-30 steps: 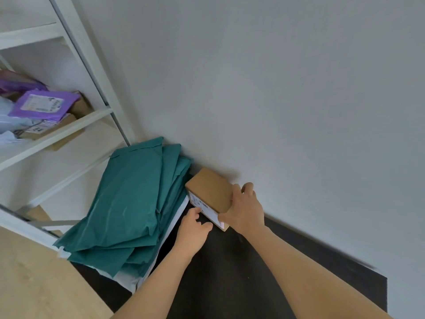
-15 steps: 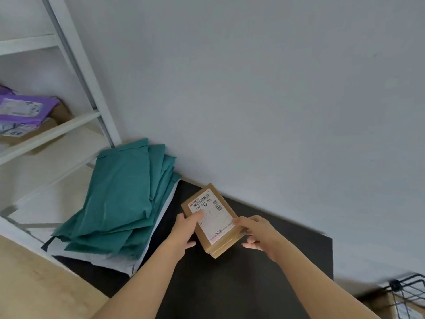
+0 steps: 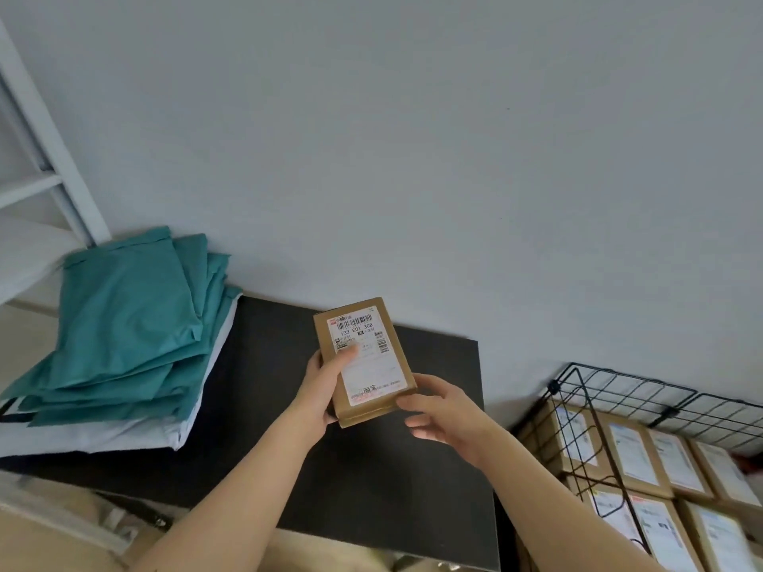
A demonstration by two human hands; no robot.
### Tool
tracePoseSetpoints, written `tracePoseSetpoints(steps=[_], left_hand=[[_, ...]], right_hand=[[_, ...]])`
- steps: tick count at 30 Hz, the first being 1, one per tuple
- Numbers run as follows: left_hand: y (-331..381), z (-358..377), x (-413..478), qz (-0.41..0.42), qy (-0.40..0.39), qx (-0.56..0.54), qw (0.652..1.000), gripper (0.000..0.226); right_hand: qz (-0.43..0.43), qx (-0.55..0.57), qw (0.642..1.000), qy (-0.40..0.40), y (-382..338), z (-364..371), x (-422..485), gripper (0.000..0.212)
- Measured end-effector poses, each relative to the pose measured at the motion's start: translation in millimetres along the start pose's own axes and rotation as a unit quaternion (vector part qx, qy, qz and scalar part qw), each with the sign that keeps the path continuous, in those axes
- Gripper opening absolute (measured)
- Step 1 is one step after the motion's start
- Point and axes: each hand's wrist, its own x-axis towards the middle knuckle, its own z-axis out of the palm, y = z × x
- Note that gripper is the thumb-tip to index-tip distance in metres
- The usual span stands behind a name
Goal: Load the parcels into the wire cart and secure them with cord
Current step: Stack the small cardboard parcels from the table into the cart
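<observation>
Head camera, single view. A brown cardboard parcel (image 3: 373, 367) is held in the air above a black table (image 3: 371, 497), clear of its surface and in front of a plain grey wall (image 3: 413, 138). The parcel's face is turned up toward the camera and carries a white shipping label (image 3: 358, 327) with a barcode at its far end.

The left hand (image 3: 320, 392) grips the parcel along its left edge: the thumb lies across the label, and the fingers wrap round beneath. The right hand (image 3: 444, 414) meets the near right corner, thumb and forefinger pinching that corner lightly, the remaining fingers loosely curved below and clear of the cardboard. Both forearms enter from the bottom of the frame.

On the left end of the table lies a slumped stack of green bags (image 3: 124, 324), resting on pale grey ones. Behind the stack stands a white shelf frame (image 3: 53, 158), cut off by the left edge.

A black wire cart (image 3: 619, 383) sits low at the right, just beside the table's end and well apart from the held parcel. It already contains several labelled boxes (image 3: 629, 452), packed side by side in rows with labels facing up. A thin dark line crosses the nearest boxes; whether it is cord cannot be determined.
</observation>
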Motion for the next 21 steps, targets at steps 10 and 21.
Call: tracePoseSetpoints(steps=[10, 21], left_hand=[[-20, 87, -24, 0.048, -0.075, 0.050, 0.995, 0.071], [-90, 267, -63, 0.081, -0.161, 0.160, 0.970, 0.065]], right_hand=[[-0.003, 0.025, 0.997, 0.076, 32, -64, -64, 0.058], [0.002, 0.085, 0.982, 0.169, 112, -214, -135, 0.056]])
